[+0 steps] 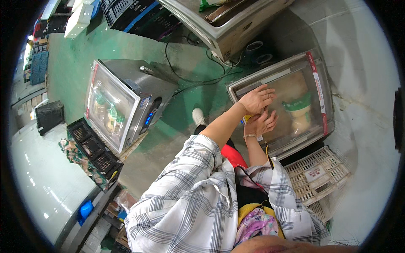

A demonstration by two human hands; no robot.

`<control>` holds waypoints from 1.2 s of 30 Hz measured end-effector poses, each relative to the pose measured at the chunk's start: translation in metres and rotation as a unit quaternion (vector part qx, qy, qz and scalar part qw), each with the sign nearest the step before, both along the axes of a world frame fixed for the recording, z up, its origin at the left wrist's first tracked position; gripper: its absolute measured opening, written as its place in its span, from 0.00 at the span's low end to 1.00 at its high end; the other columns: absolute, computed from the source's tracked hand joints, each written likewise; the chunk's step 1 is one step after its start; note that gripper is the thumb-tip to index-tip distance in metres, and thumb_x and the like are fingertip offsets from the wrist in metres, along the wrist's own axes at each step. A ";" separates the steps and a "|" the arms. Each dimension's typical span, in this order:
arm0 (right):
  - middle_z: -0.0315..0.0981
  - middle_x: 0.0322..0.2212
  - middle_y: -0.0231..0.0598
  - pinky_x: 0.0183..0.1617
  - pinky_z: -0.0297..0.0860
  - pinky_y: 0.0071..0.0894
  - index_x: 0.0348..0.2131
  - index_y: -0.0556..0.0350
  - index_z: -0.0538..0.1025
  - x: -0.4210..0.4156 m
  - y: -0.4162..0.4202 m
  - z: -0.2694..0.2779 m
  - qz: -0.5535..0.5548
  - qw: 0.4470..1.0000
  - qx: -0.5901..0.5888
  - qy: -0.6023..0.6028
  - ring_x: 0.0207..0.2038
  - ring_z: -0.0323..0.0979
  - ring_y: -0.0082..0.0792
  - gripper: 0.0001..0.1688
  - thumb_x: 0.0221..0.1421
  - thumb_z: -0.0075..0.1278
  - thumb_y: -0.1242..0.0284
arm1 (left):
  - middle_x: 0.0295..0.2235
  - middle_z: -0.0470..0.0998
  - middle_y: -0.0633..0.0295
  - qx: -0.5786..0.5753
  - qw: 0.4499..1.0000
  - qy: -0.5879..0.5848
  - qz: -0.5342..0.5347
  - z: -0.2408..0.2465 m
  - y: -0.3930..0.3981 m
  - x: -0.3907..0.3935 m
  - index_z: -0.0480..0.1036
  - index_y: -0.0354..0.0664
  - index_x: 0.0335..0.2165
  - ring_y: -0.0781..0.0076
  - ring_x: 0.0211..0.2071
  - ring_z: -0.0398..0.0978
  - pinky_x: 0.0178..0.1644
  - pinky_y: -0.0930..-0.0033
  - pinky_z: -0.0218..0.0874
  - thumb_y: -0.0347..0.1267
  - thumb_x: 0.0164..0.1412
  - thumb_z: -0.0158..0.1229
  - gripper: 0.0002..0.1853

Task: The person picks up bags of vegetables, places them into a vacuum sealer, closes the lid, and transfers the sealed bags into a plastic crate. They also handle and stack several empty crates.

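Observation:
Both my hands rest on the closed transparent lid of a chamber vacuum sealer [284,142] at the right. My left hand [258,99] lies flat on it, fingers slightly apart and holding nothing. Just below it, my right hand [261,123] is also empty, with its fingers spread towards the right. Under the lid, to the right of my fingers, is a plastic bag [299,112] with a green printed top and pale yellowish contents. My hands hide part of the sealer's front edge.
A second vacuum sealer [110,104] with its lid down stands at the left, holding similar green-topped bags [114,118]. Black cables [202,81] trail over the green floor. A black crate [93,151] and a white plastic crate [316,177] stand nearby. A steel machine [221,34] is ahead.

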State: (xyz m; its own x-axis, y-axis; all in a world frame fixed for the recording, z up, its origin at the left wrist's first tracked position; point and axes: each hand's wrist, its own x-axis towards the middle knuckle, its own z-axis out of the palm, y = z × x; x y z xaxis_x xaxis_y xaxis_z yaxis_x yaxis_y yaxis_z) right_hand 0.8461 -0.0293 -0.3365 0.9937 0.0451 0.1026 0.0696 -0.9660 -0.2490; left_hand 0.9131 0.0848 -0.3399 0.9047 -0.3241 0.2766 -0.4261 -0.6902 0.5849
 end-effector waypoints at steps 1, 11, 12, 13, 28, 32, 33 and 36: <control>0.46 0.56 0.45 0.62 0.39 0.58 0.53 0.46 0.61 0.002 0.002 -0.001 0.000 1.000 0.004 -0.011 0.61 0.39 0.55 0.28 0.51 0.44 0.68 | 0.51 0.68 0.61 -0.008 1.000 0.006 0.016 0.000 0.001 -0.002 0.69 0.41 0.39 0.63 0.58 0.57 0.63 0.54 0.44 0.32 0.45 0.56 0.19; 0.48 0.56 0.43 0.59 0.44 0.56 0.51 0.43 0.63 -0.005 -0.004 -0.020 -0.005 0.998 -0.053 -0.033 0.60 0.44 0.53 0.26 0.51 0.48 0.65 | 0.52 0.66 0.57 -0.102 0.978 0.043 0.178 -0.003 -0.014 -0.097 0.70 0.40 0.41 0.59 0.60 0.53 0.63 0.54 0.42 0.27 0.48 0.52 0.17; 0.51 0.55 0.44 0.59 0.46 0.55 0.50 0.42 0.64 -0.006 -0.006 -0.020 -0.010 0.996 -0.079 -0.045 0.59 0.47 0.51 0.25 0.51 0.46 0.69 | 0.52 0.66 0.57 -0.122 0.977 0.045 0.172 -0.003 -0.012 -0.111 0.69 0.41 0.42 0.59 0.60 0.53 0.63 0.53 0.42 0.27 0.49 0.51 0.18; 0.51 0.55 0.44 0.59 0.47 0.54 0.50 0.42 0.64 -0.005 -0.006 -0.018 -0.015 0.995 -0.085 -0.053 0.59 0.47 0.51 0.25 0.51 0.46 0.70 | 0.52 0.66 0.56 -0.113 0.979 0.054 0.163 0.003 -0.007 -0.127 0.69 0.41 0.42 0.58 0.59 0.55 0.62 0.53 0.44 0.27 0.49 0.50 0.18; 0.60 0.51 0.32 0.46 0.60 0.54 0.48 0.35 0.67 0.001 -0.012 -0.037 -0.013 0.960 -0.261 -0.097 0.50 0.61 0.44 0.23 0.50 0.42 0.61 | 0.37 0.76 0.51 -0.013 0.573 0.681 0.456 0.008 0.072 -0.638 0.71 0.45 0.40 0.53 0.41 0.74 0.43 0.56 0.66 0.31 0.49 0.50 0.16; 0.62 0.50 0.30 0.43 0.60 0.52 0.48 0.31 0.66 0.010 -0.032 -0.068 -0.017 0.963 -0.228 -0.144 0.47 0.62 0.43 0.23 0.51 0.37 0.59 | 0.35 0.77 0.51 -0.063 0.521 0.706 0.476 0.041 0.010 -0.708 0.75 0.42 0.33 0.55 0.39 0.75 0.42 0.58 0.66 0.32 0.49 0.52 0.12; 0.62 0.50 0.30 0.43 0.60 0.52 0.48 0.31 0.66 0.023 -0.047 -0.092 -0.005 0.967 -0.212 -0.145 0.47 0.62 0.43 0.23 0.51 0.37 0.59 | 0.35 0.77 0.51 -0.081 0.526 0.708 0.465 0.027 -0.004 -0.723 0.76 0.41 0.32 0.56 0.39 0.75 0.42 0.59 0.66 0.32 0.49 0.52 0.11; 0.63 0.48 0.35 0.43 0.62 0.50 0.48 0.35 0.66 0.016 -0.039 -0.074 0.045 0.971 -0.198 -0.129 0.45 0.64 0.45 0.24 0.51 0.37 0.58 | 0.34 0.78 0.51 -0.216 0.479 0.665 0.531 0.009 -0.068 -0.726 0.76 0.41 0.32 0.58 0.39 0.75 0.42 0.60 0.66 0.33 0.49 0.52 0.11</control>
State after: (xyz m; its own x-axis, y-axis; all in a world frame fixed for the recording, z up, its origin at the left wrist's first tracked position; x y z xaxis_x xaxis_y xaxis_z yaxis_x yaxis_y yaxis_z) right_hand 0.8617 -0.0683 -0.4105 0.9272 0.2179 0.3047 0.1696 -0.9694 0.1774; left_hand 0.1871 0.0170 -0.3310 -0.0353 0.3414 -0.9393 0.9783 0.2037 0.0373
